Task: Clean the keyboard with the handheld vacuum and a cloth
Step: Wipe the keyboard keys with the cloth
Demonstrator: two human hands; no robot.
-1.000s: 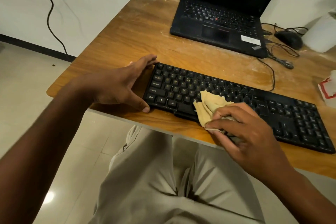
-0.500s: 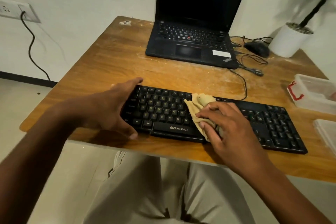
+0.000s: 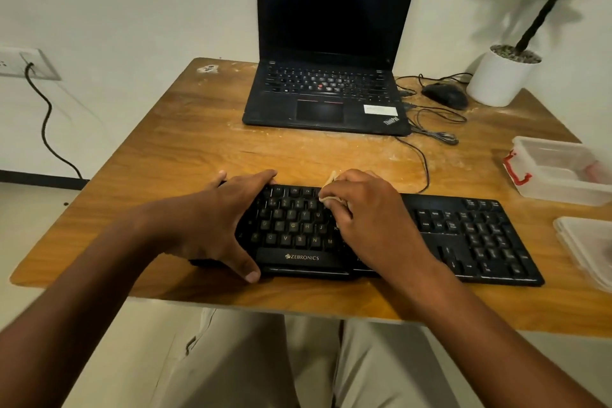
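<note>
Head view: wiping step. Black Zebronics keyboard (image 3: 447, 235) lies along the desk's (image 3: 185, 149) near edge. Left hand (image 3: 212, 225), fingers spread, braces its left end; right hand (image 3: 371, 219) clutches the tan cloth (image 3: 331, 199) on the upper key rows. Next, probably sweep rightward.

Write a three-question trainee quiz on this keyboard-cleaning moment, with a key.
1. True or false: the left hand steadies the keyboard by its left end.
2. What does the right hand hold? A) a vacuum B) a cloth C) the mouse
3. Fill in: behind the keyboard, an open ____ stands with its screen dark.

Key: 1 true; 2 B; 3 laptop.
</note>
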